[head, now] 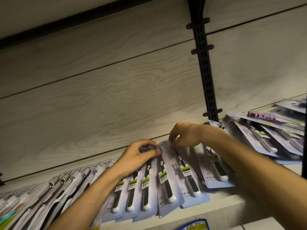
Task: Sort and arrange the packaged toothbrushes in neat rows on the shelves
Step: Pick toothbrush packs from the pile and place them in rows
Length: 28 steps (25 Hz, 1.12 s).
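Observation:
A row of overlapping packaged toothbrushes [150,185] with dark green handles lies on the pale wooden shelf [221,208]. My left hand [137,155] pinches the top ends of the packs in the middle of the row. My right hand [184,135] pinches the top edge of a pack marked "Niepoth" [171,176], which lies on top of its neighbours. To the left runs a row of packs with black and white brushes [66,188]. One green-handled pack [214,168] lies a little apart on the right, partly under my right forearm.
A loose, fanned pile of other toothbrush packs [269,133] lies on the shelf at the right. A black slotted upright [206,70] runs up the wood-grain back panel. A blue-edged price label [192,225] sits on the shelf's front edge.

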{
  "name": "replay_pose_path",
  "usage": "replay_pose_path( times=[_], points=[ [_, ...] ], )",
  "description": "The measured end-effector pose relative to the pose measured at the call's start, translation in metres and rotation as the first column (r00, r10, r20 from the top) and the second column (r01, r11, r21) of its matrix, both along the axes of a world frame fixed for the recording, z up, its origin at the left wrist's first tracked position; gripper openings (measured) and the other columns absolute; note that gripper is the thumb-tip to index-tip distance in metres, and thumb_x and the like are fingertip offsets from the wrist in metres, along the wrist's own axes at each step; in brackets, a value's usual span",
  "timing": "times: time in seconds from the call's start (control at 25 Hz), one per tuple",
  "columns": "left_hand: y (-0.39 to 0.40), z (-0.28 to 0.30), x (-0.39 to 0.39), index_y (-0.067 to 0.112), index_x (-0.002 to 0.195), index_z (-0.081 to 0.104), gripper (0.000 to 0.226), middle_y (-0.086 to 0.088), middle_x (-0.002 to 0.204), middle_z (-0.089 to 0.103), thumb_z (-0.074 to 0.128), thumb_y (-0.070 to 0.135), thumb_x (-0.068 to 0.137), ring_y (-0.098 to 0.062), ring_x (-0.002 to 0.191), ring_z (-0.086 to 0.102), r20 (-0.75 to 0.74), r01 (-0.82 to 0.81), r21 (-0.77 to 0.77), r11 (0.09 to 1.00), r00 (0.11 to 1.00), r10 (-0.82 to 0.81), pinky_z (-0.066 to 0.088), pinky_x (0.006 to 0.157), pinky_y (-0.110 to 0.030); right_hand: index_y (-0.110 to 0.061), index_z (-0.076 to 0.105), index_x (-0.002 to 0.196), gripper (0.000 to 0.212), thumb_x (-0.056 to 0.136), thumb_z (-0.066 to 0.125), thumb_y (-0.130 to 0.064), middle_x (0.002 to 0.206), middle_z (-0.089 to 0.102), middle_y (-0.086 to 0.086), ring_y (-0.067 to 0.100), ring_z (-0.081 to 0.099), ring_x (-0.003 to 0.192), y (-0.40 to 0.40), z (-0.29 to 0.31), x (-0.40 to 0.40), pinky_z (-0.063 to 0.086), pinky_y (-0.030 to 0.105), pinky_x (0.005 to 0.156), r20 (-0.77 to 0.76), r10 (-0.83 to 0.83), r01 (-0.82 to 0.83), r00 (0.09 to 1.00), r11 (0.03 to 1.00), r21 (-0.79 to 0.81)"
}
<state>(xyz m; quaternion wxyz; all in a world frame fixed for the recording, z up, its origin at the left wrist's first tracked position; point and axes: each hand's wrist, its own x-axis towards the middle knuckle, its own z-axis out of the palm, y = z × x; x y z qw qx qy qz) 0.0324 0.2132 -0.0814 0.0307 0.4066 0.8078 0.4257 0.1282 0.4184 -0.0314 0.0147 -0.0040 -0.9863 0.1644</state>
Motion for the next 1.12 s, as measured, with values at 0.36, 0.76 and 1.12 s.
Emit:
replay_pose_path(
  times=[0.36, 0.76, 1.12],
  points=[
    [-0.004, 0.002, 0.0, 0.03, 0.094, 0.074, 0.04, 0.015, 0.105, 0.071, 0.066, 0.059, 0.068, -0.003, 0.1, 0.066, -0.181, -0.096, -0.135, 0.986, 0.981, 0.071, 0.052, 0.096, -0.039, -0.014, 0.063, 0.133, 0.042, 0.094, 0.065, -0.029, 0.134, 0.062, 0.003, 0.022, 0.057, 0.123, 0.0, -0.003, -0.004, 0.046, 0.03, 0.102, -0.003, 0.002, -0.002, 1.0, 0.999, -0.051],
    [-0.007, 0.001, -0.001, 0.032, 0.098, 0.075, 0.038, 0.015, 0.104, 0.074, 0.068, 0.057, 0.071, -0.005, 0.104, 0.068, -0.134, -0.093, -0.077, 0.993, 0.988, 0.083, 0.051, 0.101, -0.043, -0.015, 0.062, 0.132, 0.043, 0.094, 0.065, -0.035, 0.132, 0.062, 0.006, 0.025, 0.058, 0.119, -0.002, -0.012, -0.006, 0.044, 0.031, 0.094, -0.027, -0.045, 0.045, 0.999, 0.999, -0.007],
    [-0.007, 0.007, 0.004, 0.04, 0.109, 0.07, 0.05, 0.025, 0.111, 0.069, 0.06, 0.072, 0.072, 0.005, 0.108, 0.062, -0.257, -0.147, -0.23, 0.962, 0.963, 0.085, 0.051, 0.098, -0.036, -0.015, 0.069, 0.121, 0.038, 0.092, 0.065, -0.039, 0.118, 0.068, 0.007, 0.027, 0.063, 0.109, -0.016, -0.019, -0.01, 0.053, 0.039, 0.095, -0.066, 0.026, -0.026, 0.997, 1.0, 0.007]
  ],
)
